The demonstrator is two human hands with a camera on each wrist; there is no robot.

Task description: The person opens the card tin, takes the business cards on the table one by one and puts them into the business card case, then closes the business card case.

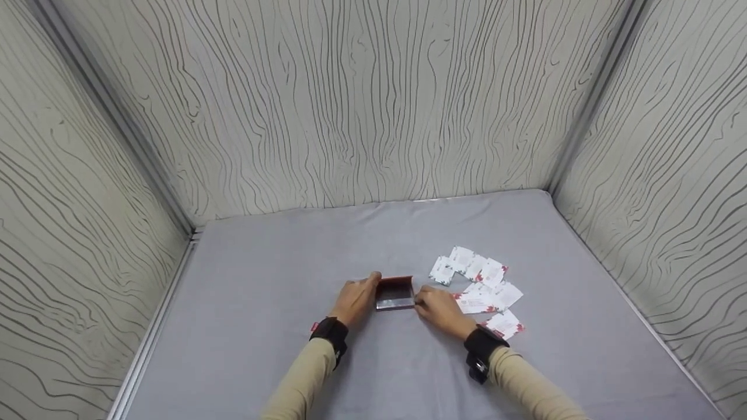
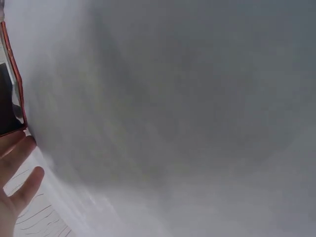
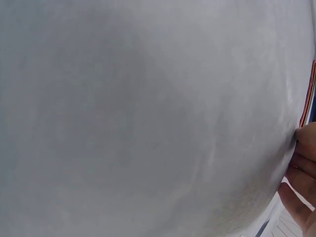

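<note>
A small open box [image 1: 395, 303] with red edges and a dark, shiny inside lies on the grey cloth between both hands. Its red flap [image 1: 397, 280] stands up along the back. My left hand [image 1: 356, 297] holds the box's left end, a fingertip at the back left corner. At the front right corner, my right hand [image 1: 437, 306] pinches the edge with bent fingers. In the left wrist view the fingers [image 2: 17, 153] lie against the box's end; only a sliver of the box shows in the right wrist view.
Several white sachets with red or green leaf prints [image 1: 493, 271] lie scattered right of the box, some overlapping. One long sachet [image 1: 475, 302] reaches close to my right hand. Wood-patterned panels [image 1: 362, 105] enclose the cloth-covered table [image 1: 262, 262] at the back and sides.
</note>
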